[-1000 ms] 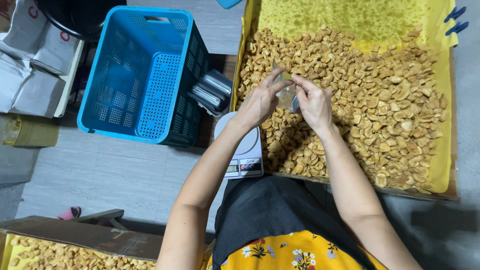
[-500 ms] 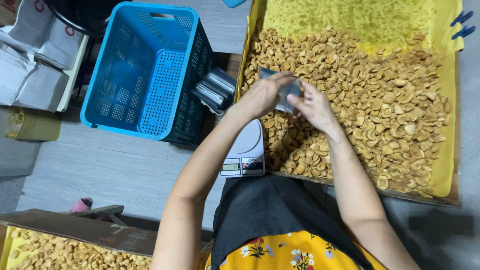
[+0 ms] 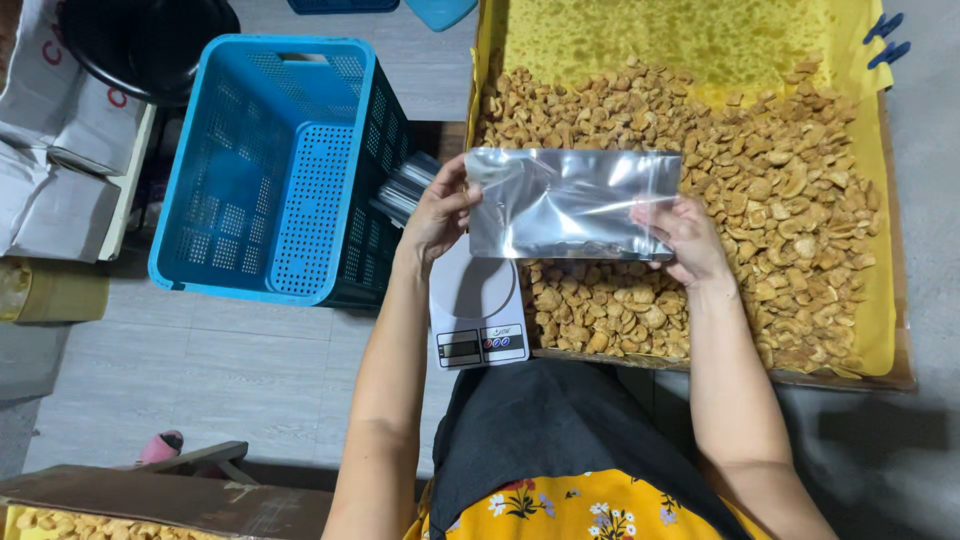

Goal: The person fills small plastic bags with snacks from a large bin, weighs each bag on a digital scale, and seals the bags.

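Both hands hold a flat, shiny silver foil pouch (image 3: 570,203) stretched between them — the left hand (image 3: 437,213) clamps its left edge, the right hand (image 3: 683,237) pinches its lower right corner, each grip closed on the foil. Just below the left grip sits a small white digital kitchen scale (image 3: 478,312). Under and beyond the pouch spreads a heap of pale brown cashew nuts (image 3: 780,210) in a yellow-lined tray (image 3: 880,250). Left of the left grip stands a blue perforated plastic crate (image 3: 280,160).
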